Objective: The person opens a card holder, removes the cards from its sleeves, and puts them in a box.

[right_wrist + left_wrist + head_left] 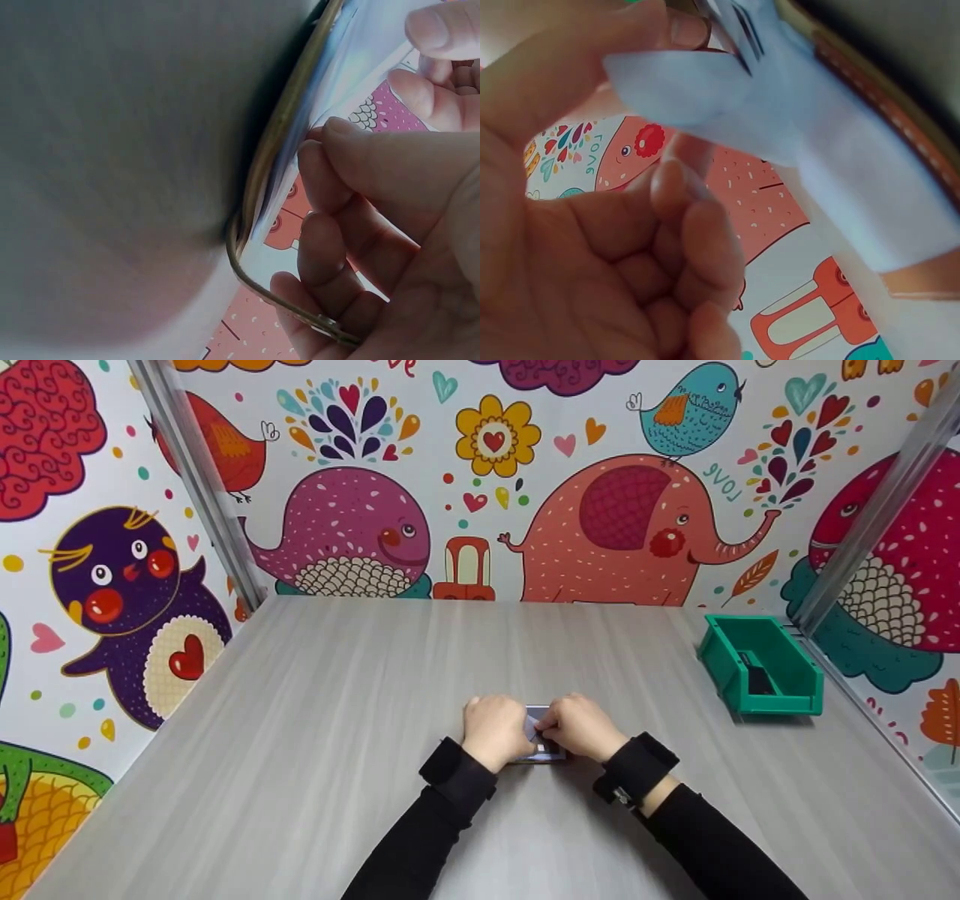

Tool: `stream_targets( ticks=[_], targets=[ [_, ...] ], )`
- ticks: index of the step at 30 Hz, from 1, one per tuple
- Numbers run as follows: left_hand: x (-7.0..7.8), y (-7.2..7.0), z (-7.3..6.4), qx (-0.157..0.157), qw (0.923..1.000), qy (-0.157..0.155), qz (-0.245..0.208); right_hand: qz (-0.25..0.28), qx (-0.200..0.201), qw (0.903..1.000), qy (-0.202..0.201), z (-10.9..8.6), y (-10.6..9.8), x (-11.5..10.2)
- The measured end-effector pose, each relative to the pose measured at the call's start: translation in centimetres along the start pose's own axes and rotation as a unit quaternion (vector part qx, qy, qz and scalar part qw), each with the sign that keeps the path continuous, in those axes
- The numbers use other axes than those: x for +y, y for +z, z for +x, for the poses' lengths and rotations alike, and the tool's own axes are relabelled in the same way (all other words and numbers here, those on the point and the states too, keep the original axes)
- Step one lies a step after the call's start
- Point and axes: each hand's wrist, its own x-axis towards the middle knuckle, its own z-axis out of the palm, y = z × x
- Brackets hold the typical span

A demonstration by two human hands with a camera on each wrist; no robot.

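Observation:
A small booklet [538,712] lies on the table between the two hands. Its brown cover [897,118] has a stitched edge, and pale, bluish leaves [877,195] stand up from it, one of them curling over. My left hand [493,731] holds the curling leaf near its thumb, the other fingers curled below. From the opposite side, my right hand [589,726] pinches the edge of the leaves between thumb and forefinger. In the right wrist view, a thin brown cover flap [277,296] reaches across the right hand's lower fingers.
A green bin [784,705] stands at the table's right side with a dark flat item [759,679] inside. The pale table [337,675] meets a brightly patterned wall [465,562] at the back. Metal posts [202,495] rise at the corners.

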Motion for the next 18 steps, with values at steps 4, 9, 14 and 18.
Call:
stream_targets(
  ticks=[4,9,14,18],
  targets=[
    [0.03,0.06,0.05,-0.011,0.9999,-0.002,0.007,0.0,0.001,1.0,-0.002,0.06,0.01,-0.01],
    [0.13,-0.01,-0.12,-0.013,0.9996,0.002,0.026,0.007,-0.001,1.0,-0.005,0.11,0.03,0.0],
    [0.17,0.05,-0.18,-0.008,0.9996,0.004,0.027,0.009,-0.002,1.0,-0.002,0.06,0.01,-0.01],
    [0.18,0.13,-0.14,0.002,0.9999,0.004,0.013,0.007,0.001,1.0,0.0,0.0,0.0,-0.03]
  ],
)
